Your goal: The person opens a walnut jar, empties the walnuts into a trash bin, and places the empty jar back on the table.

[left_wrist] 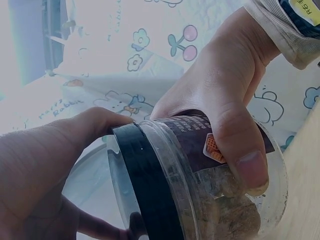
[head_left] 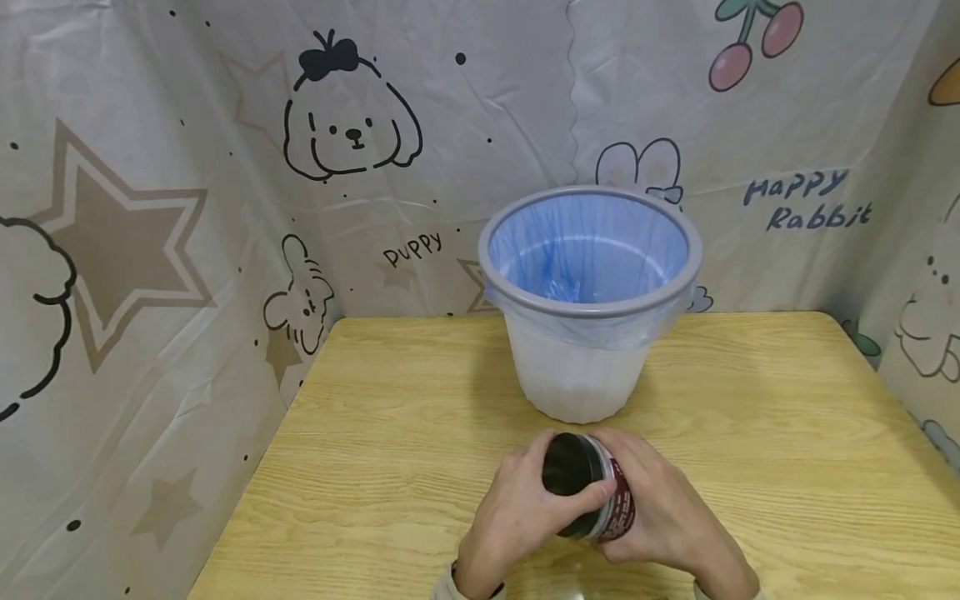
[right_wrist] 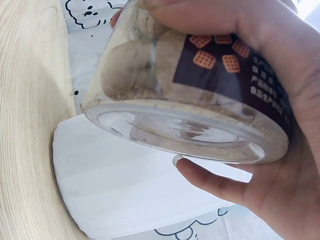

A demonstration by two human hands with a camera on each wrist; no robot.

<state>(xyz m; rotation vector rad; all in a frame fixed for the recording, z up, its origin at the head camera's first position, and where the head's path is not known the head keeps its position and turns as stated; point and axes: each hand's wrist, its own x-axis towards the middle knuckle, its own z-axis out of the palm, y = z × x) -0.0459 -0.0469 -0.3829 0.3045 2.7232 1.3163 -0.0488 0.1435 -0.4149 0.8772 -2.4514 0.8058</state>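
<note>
Close to the near side of the table, both hands hold a clear plastic jar [head_left: 621, 510] tilted on its side. Its black lid [head_left: 567, 471] faces left, and a dark maroon label with small waffle pictures [right_wrist: 215, 55] wraps the body. Brown chunky pieces [left_wrist: 230, 217] show through the wall. My left hand [head_left: 517, 504] grips the lid end, thumb reaching over the lid's edge. Around the body curls my right hand [head_left: 660, 504], its thumb [left_wrist: 245, 160] across the label in the left wrist view. The jar's round base [right_wrist: 175, 137] points at the right wrist camera.
Just beyond the jar stands a white waste bin [head_left: 577, 379] with a grey rim and a blue bag liner [head_left: 600, 250] inside. Beneath lies a wood-grain table [head_left: 375, 433]. Printed fabric [head_left: 487, 108] hangs behind and on both sides.
</note>
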